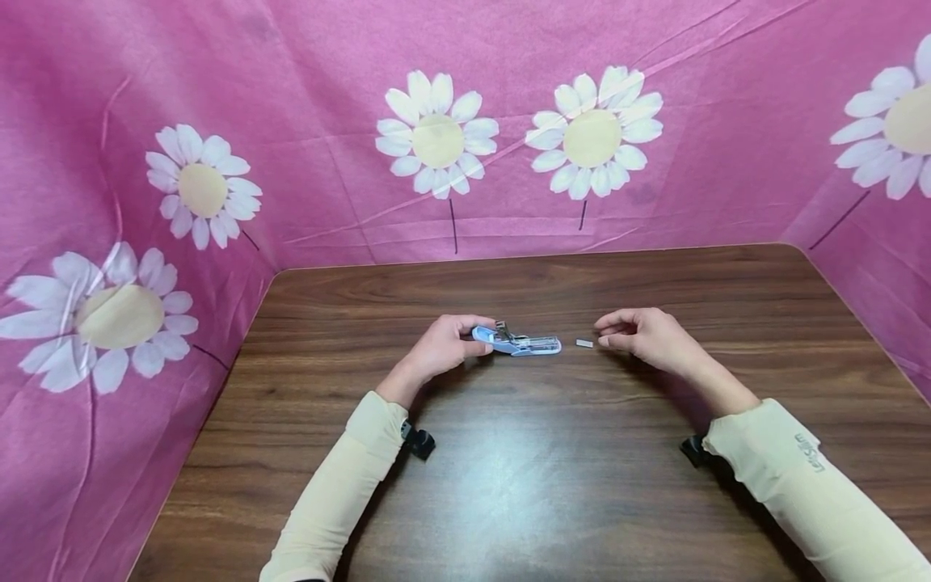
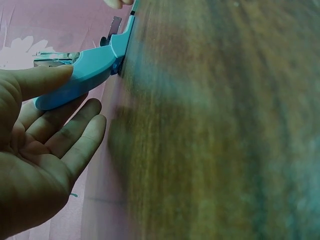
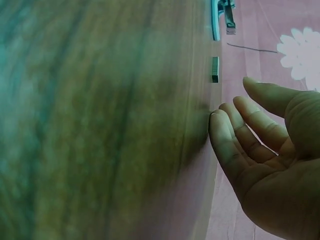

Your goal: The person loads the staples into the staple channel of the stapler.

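A light blue stapler (image 1: 537, 347), folded wide with its metal parts showing, lies near the middle of the table. My left hand (image 1: 445, 343) pinches its left end between thumb and fingers; in the left wrist view the thumb presses the blue body (image 2: 92, 70) from above. Just right of the stapler lies a small grey strip of staples (image 1: 584, 343), seen also as a short dark block (image 3: 215, 69) in the right wrist view. Close to the strip's right side, my right hand (image 1: 655, 339) holds nothing, its fingers loosely bent and thumb apart from them.
The wooden table (image 1: 480, 485) has a rounded far edge against a pink cloth (image 1: 327, 162) printed with white daisies. Dark camera mounts (image 1: 420, 443) sit at both wrists below the cream sleeves. A bright light patch reflects off the front of the table.
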